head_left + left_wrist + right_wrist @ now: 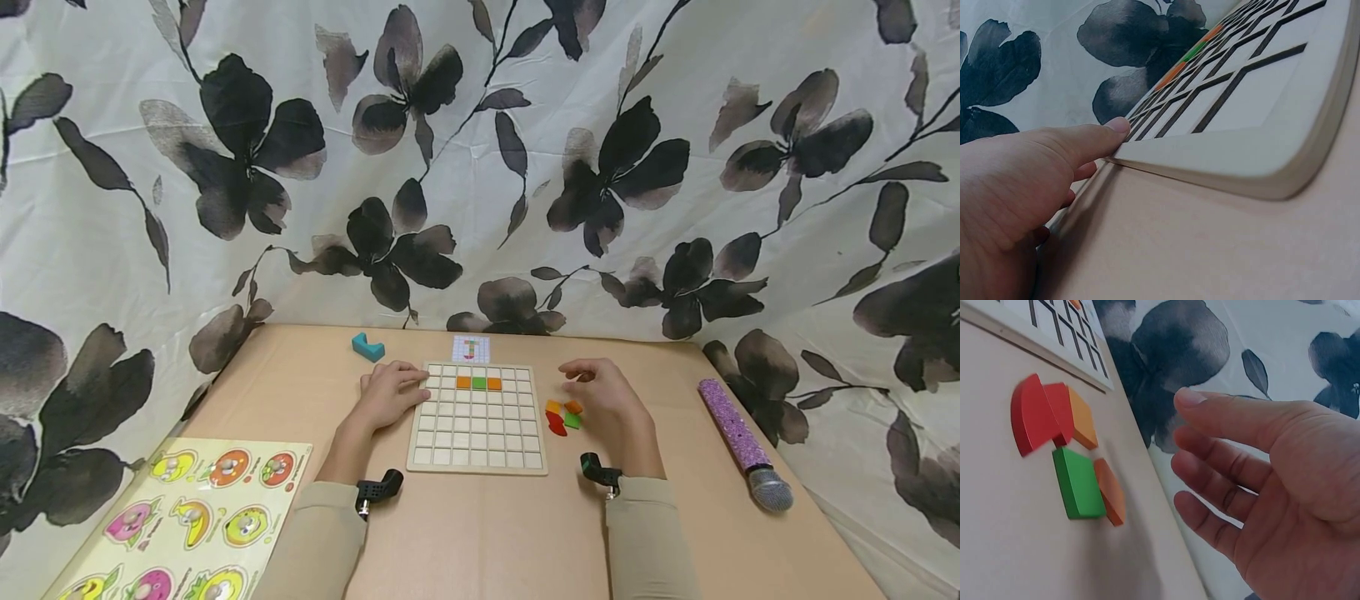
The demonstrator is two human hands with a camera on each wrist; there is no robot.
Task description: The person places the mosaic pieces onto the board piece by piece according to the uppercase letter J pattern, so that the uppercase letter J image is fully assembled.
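My left hand (pixel 386 396) touches the left edge of a pale gridded board (pixel 477 457), its thumb (pixel 1117 125) resting on the rim. An orange tile (pixel 463 383), a green tile (pixel 478 383) and another orange tile (pixel 494 384) sit side by side in one row near the board's far end. Right of the board, my right hand (pixel 609 400) hovers with loosely bent fingers and holds nothing. Below it lie red pieces (pixel 1030 415), a yellow-orange piece (pixel 1083 419), a green piece (pixel 1077 484) and an orange piece (pixel 1112 492).
A small card (pixel 471 348) with a coloured J pattern lies behind the board. A teal angled block (pixel 368 347) is at the back left. On the near left is a fruit picture board (pixel 217 500); a purple glittery microphone (pixel 738 433) lies at right.
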